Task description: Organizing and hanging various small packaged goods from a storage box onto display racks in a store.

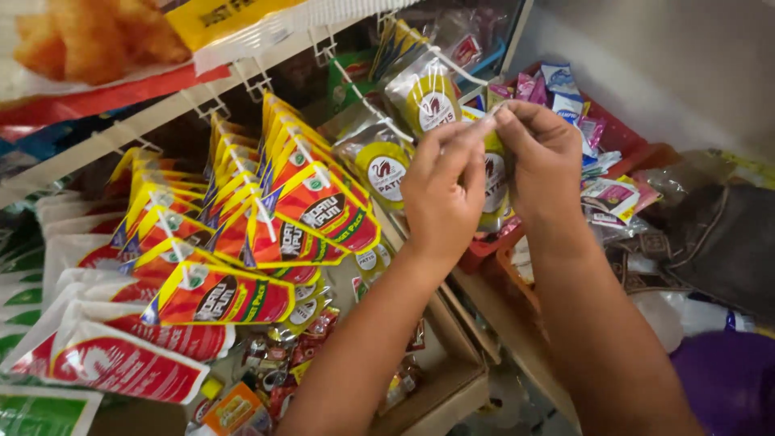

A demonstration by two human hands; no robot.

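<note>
- Left hand (442,190) and right hand (542,157) met at the top edge of a clear packet (494,182) with a yellow round label, fingertips pinched shut on its upper seal.
- Packet hung between the two palms, mostly hidden behind them, in front of a red tray (638,141) of small sachets (557,85).
- Looked like threading or freeing the packet's top at a white wire hook (387,121); whether the hole sat on the wire could not be told.
- Best done by keeping both pinches high on the seal, holding the film taut and flat, and sliding along the line of the wire rather than across it.
- Worth keeping the pull light: thin film could tear at the hole.
- More packets of the same kind (379,165) hung just left of the hands, touching or nearly so; easily knocked off by a sideways swing.
- Rows of yellow-red pouches (274,234) crowded further left, on their own hooks.
- Cardboard box edge (464,359) sat below the forearms, near the elbows' path.
- Open room lay mainly toward the body and slightly right, above the tray; dark bag (722,234) sat well right.
- Shelf rail (161,109) overhead limited lifting.
</note>
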